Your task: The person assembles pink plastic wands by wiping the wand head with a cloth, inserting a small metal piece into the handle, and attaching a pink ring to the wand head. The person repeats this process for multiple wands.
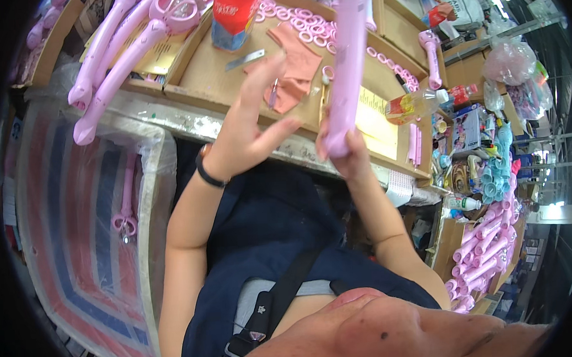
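In my right hand (355,165) stands a long pink plastic tube (350,65), gripped around its lower end and held nearly upright. Its top runs out of the upper edge of the picture. My left hand (248,132) is raised to the left of the tube, fingers spread and thumb apart, holding nothing. Behind that hand, a coral-coloured cloth piece (299,68) lies on the cardboard-lined bench tray (193,80), beside a small metal ruler or blade (245,59). Loose pink rings (304,25) are scattered farther back.
Several pink tubes with scissor-like handles (118,58) overhang the bench at left. A red-labelled bottle (234,19) stands at the back; a yellowish drink bottle (415,107) is at right, near yellow paper (380,131). More pink tubes (484,252) are piled at far right.
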The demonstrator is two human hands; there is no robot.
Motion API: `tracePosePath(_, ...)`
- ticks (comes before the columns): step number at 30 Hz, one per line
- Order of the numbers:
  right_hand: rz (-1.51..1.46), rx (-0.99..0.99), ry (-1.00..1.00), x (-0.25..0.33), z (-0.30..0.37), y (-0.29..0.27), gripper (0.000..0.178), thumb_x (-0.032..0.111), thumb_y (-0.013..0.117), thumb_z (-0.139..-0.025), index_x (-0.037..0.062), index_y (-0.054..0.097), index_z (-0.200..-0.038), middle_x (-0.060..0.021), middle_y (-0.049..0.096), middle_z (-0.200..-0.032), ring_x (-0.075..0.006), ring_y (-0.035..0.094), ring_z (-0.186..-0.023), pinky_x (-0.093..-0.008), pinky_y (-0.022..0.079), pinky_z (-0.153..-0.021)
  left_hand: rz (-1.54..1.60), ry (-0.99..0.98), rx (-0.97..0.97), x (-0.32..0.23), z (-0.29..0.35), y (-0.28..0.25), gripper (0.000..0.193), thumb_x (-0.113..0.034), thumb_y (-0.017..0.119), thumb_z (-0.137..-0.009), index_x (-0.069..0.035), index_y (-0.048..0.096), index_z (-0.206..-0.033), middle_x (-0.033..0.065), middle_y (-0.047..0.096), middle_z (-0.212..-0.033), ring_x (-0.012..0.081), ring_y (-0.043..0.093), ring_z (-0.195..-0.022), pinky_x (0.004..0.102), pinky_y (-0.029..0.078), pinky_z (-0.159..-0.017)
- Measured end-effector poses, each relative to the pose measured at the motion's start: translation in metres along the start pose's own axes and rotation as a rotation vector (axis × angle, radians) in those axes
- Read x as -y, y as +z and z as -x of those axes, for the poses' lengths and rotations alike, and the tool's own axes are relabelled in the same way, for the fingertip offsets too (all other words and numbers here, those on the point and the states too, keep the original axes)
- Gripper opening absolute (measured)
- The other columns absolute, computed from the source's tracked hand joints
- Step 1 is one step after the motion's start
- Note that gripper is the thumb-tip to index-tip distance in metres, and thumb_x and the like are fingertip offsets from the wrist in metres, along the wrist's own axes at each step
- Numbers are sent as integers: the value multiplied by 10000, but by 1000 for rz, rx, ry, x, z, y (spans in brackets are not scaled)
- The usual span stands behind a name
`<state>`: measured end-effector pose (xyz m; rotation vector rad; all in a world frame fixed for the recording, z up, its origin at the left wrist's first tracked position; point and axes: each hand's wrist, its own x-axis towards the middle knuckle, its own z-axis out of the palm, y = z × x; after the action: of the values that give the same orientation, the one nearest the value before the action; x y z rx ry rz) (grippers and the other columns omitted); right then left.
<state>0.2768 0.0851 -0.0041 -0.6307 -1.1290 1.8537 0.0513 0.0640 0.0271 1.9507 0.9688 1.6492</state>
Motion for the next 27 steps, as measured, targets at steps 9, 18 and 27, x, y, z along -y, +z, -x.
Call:
tracePosePath(9, 933, -779, -35, 123, -187, -161, 490, 445, 614, -775, -41, 602, -833, -107, 622, -661, -190, 631, -508, -311, 451, -409, -148, -566, 202, -45, 163, -34, 338, -97, 661, -799, -18, 591, -1120, 139, 645, -1004, 288, 615, -934, 339, 478, -824)
tracePosePath(18, 1242, -1093, 37, 117, -251, -269, 790, 638, 598, -726, -111, 628, -976, -184, 652, -771, -244, 633, -574, -353, 507, -527, -193, -1052, -277, -134, 230, -104, 294, -99, 563, -873, 7, 563, -1147, 106, 632, -1014, 195, 606, -956, 321, 459, -881)
tracePosePath(27, 1586, -784, 402, 146, -240, -314, 725, 613, 446, -855, -50, 572, -1119, -241, 614, -1033, -352, 583, -981, -471, 466, -828, 78, -1262, -672, -80, 329, -246, 382, -315, 477, -959, -10, 518, -1185, 65, 614, -985, 139, 589, -891, 272, 472, -825)
